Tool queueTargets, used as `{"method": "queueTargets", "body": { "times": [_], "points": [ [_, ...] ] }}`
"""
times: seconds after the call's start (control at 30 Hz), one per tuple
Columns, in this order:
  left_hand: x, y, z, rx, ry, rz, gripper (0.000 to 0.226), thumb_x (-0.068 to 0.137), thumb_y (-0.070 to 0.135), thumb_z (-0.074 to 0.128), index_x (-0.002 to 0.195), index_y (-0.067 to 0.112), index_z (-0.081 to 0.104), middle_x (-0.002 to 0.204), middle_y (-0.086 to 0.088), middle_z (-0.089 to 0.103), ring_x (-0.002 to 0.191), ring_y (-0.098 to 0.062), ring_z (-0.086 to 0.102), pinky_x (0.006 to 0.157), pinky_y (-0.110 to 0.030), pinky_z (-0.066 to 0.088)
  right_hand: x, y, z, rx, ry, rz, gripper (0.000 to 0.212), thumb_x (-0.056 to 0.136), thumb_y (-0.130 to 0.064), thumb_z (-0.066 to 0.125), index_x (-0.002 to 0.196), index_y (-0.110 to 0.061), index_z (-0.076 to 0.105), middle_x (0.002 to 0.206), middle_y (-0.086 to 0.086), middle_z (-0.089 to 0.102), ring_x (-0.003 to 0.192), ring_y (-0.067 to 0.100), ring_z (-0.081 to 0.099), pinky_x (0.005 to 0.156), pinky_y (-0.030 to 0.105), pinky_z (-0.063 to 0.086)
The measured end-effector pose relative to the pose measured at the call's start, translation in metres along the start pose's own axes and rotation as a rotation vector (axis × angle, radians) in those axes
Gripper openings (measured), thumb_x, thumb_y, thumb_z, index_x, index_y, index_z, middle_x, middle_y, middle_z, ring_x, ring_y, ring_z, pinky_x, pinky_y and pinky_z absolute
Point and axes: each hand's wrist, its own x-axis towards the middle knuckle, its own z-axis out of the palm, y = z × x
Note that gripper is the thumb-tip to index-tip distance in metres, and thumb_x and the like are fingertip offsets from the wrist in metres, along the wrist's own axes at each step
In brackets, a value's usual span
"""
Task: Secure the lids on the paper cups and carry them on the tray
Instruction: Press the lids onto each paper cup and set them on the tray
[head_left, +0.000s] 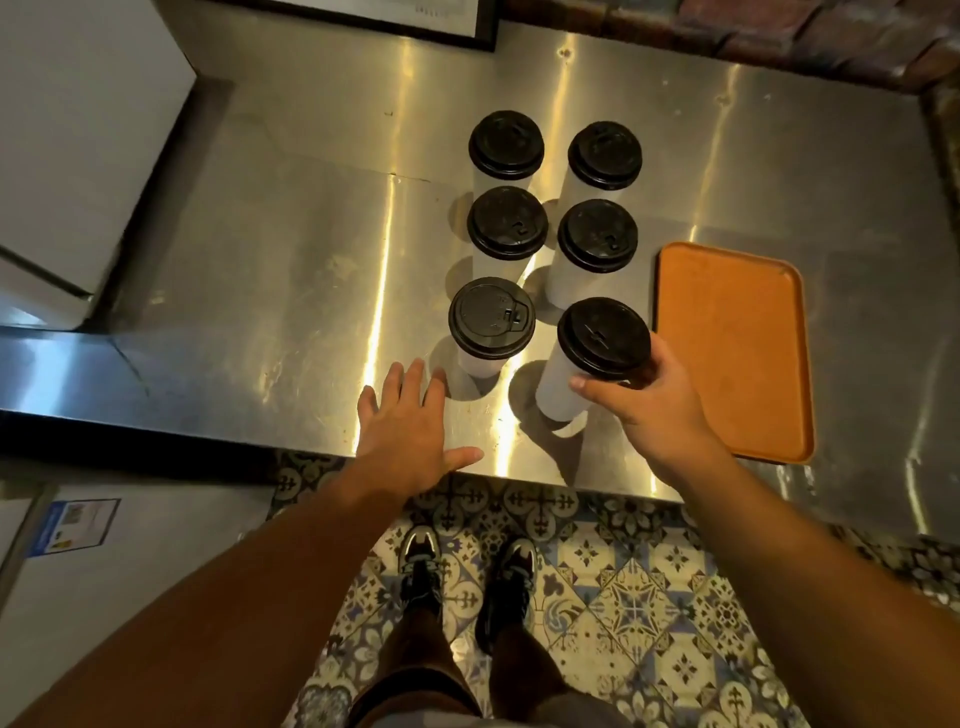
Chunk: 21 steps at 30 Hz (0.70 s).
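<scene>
On the steel counter (311, 249): six paper cups (506, 223) stood in two rows of three, each capped in black; the back four (569, 283) stood upright with no hand on them.
Near right cup (563, 387): tilted, its top leaning toward the tray side. Whether its base touched the counter or hung just above it could not be told.
Right hand (649, 400): fingers and thumb were curled round that cup just under its lid (603, 336). The high grip probably spared the soft paper wall lower down.
Left hand (410, 426): fingers were straight and spread, holding nothing. The palm lay over the counter's front edge, just beside the near left cup (480, 364) but apart from it, likely bracing or waiting for its turn.
Tray (732, 343): orange, flat on the counter just right of the cups, with none of them on it yet. It sat close to the right hand, which made for a short carry.
Step in hand: every cup appeared lidded, though how firmly each lid was pressed home could not be judged. The held cup seemed bound for the tray.
Risk: a tall, narrow cup gripped near its top could swing and knock its close neighbours.
</scene>
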Motion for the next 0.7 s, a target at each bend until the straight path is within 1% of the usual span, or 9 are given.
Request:
{"method": "queueTargets", "body": {
  "times": [0.1, 0.2, 0.3, 0.37, 0.4, 0.47, 0.53, 0.63, 0.7],
  "points": [
    [-0.014, 0.018, -0.021, -0.055, 0.072, 0.010, 0.099, 0.079, 0.092, 0.051, 0.152, 0.027, 0.040, 0.155, -0.005, 0.046, 0.142, -0.030, 0.041, 0.113, -0.053, 0.038, -0.017, -0.019, -0.006, 0.002, -0.024, -0.011, 0.080, 0.060, -0.028, 0.096, 0.134, -0.023, 0.064, 0.122, -0.009, 0.075, 0.116, 0.006, 0.070, 0.094, 0.030, 0.061],
    [-0.043, 0.043, -0.039, -0.250, 0.090, 0.189, 0.073, 0.085, 0.086, 0.053, 0.133, 0.031, 0.063, 0.123, 0.005, 0.066, 0.112, -0.017, 0.060, 0.091, -0.038, 0.056, -0.034, -0.041, -0.010, 0.001, -0.050, -0.048, 0.079, 0.058, -0.030, 0.096, 0.131, -0.025, 0.067, 0.123, -0.007, 0.076, 0.118, 0.010, 0.070, 0.101, 0.041, 0.059],
    [-0.075, 0.069, -0.071, -0.520, 0.248, 0.278, 0.053, 0.083, 0.083, 0.059, 0.104, 0.035, 0.068, 0.092, 0.018, 0.062, 0.082, -0.003, 0.058, 0.067, -0.030, 0.055, -0.053, -0.067, -0.013, 0.002, -0.054, -0.107, 0.074, 0.057, -0.031, 0.096, 0.125, -0.028, 0.069, 0.120, -0.005, 0.077, 0.117, 0.012, 0.071, 0.104, 0.048, 0.058],
    [-0.091, 0.081, -0.096, -0.648, 0.377, 0.295, 0.043, 0.080, 0.078, 0.068, 0.086, 0.037, 0.056, 0.080, 0.017, 0.054, 0.074, -0.006, 0.052, 0.059, -0.029, 0.050, -0.065, -0.087, -0.015, -0.010, -0.064, -0.148, 0.071, 0.058, -0.033, 0.099, 0.122, -0.034, 0.070, 0.119, -0.006, 0.077, 0.117, 0.012, 0.071, 0.104, 0.047, 0.058],
    [-0.097, 0.085, -0.108, -0.699, 0.422, 0.283, 0.046, 0.077, 0.077, 0.072, 0.082, 0.037, 0.048, 0.077, 0.015, 0.049, 0.072, -0.007, 0.049, 0.055, -0.028, 0.046, -0.070, -0.096, -0.017, -0.014, -0.068, -0.171, 0.070, 0.059, -0.033, 0.101, 0.122, -0.035, 0.071, 0.120, -0.006, 0.077, 0.117, 0.012, 0.071, 0.103, 0.046, 0.058],
    [-0.106, 0.089, -0.131, -0.765, 0.476, 0.250, 0.055, 0.070, 0.079, 0.076, 0.085, 0.040, 0.040, 0.082, 0.016, 0.046, 0.076, -0.006, 0.048, 0.054, -0.020, 0.039, -0.081, -0.114, -0.020, -0.025, -0.069, -0.209, 0.067, 0.061, -0.035, 0.099, 0.122, -0.039, 0.071, 0.121, -0.006, 0.077, 0.117, 0.013, 0.071, 0.101, 0.044, 0.059],
    [-0.112, 0.092, -0.150, -0.804, 0.498, 0.251, 0.066, 0.063, 0.083, 0.076, 0.105, 0.046, 0.041, 0.100, 0.025, 0.046, 0.093, 0.000, 0.051, 0.067, -0.016, 0.046, -0.091, -0.131, -0.022, -0.046, -0.064, -0.255, 0.067, 0.063, -0.038, 0.096, 0.124, -0.043, 0.069, 0.121, -0.009, 0.077, 0.117, 0.011, 0.071, 0.098, 0.041, 0.059],
    [-0.118, 0.096, -0.174, -0.860, 0.464, 0.322, 0.095, 0.060, 0.083, 0.080, 0.139, 0.046, 0.040, 0.130, 0.026, 0.048, 0.119, -0.004, 0.054, 0.092, -0.028, 0.056, -0.104, -0.153, -0.023, -0.087, -0.064, -0.325, 0.070, 0.065, -0.038, 0.096, 0.129, -0.043, 0.066, 0.124, -0.011, 0.075, 0.120, 0.011, 0.069, 0.099, 0.039, 0.059],
    [-0.121, 0.096, -0.186, -0.920, 0.466, 0.388, 0.092, 0.063, 0.081, 0.080, 0.141, 0.051, 0.041, 0.131, 0.028, 0.054, 0.121, -0.002, 0.057, 0.091, -0.025, 0.057, -0.111, -0.164, -0.022, -0.085, -0.055, -0.364, 0.071, 0.065, -0.034, 0.097, 0.129, -0.040, 0.067, 0.124, -0.010, 0.075, 0.120, 0.012, 0.069, 0.099, 0.039, 0.058]
  ]
}}
